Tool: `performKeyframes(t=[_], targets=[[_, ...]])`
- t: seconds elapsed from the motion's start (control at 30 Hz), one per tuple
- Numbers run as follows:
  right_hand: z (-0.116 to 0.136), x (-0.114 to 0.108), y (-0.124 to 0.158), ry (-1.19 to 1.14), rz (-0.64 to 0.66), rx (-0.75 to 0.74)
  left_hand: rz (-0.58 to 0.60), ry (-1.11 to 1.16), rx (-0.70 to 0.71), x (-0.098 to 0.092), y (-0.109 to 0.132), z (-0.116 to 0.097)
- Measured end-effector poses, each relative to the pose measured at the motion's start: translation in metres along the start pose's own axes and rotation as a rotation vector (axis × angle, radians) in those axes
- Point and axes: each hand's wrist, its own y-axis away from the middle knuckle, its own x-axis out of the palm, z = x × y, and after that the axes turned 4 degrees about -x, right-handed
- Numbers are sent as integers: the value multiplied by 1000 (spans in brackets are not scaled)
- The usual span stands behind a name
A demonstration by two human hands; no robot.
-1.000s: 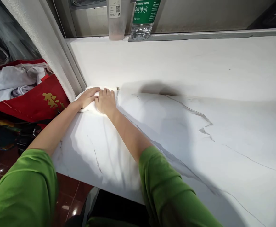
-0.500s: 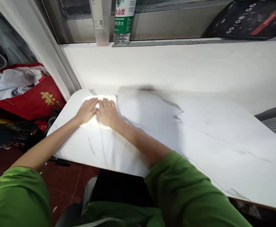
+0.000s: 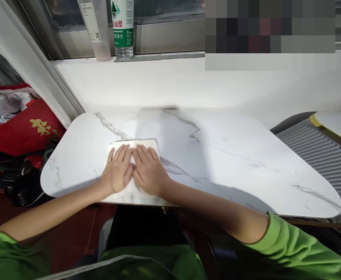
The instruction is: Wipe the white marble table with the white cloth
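A white cloth lies spread on the marble-patterned white tabletop, close to its near edge. My left hand presses flat on the cloth's left half, fingers stretched out and pointing away from me. On the right half rests my right hand, also flat with extended fingers. The two hands touch or nearly touch at the thumbs. Much of the cloth is covered by the hands, though its far edge and a part below the palms show.
Behind the table, a clear plastic cup and a water bottle stand on the window ledge. A red bag with white fabric in it is at the left. Grey ribbed slats lie at the right. A pixelated patch hides the upper right.
Both hands and the cloth have moved from near the table's far left corner toward me, to the near edge. My view has shifted to the right.
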Motion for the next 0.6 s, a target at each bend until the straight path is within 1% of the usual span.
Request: performKeyframes(t=[0.07,0.13,0.2,0.3,0.43,0.5,0.6], targets=[[-13,6,-16,4,7,10,10,-3,-27,2,-20,8],[-30,13,-37,7,10,33,22,-10,-44,4,-46,16],[-53,20,-61,14,18,54,32,-17,-49,7,-77,24],[-92,29,-95,21,49,48,36,-27,-73,13,-124,33],[-138,38,-129,-13,39,47,8,-1,-96,20,-177,40],[-152,41,-139,-29,39,84,-2,13,-90,23,-197,43],[-160,42,-148,-38,60,170,5,22,-70,26,-216,48]])
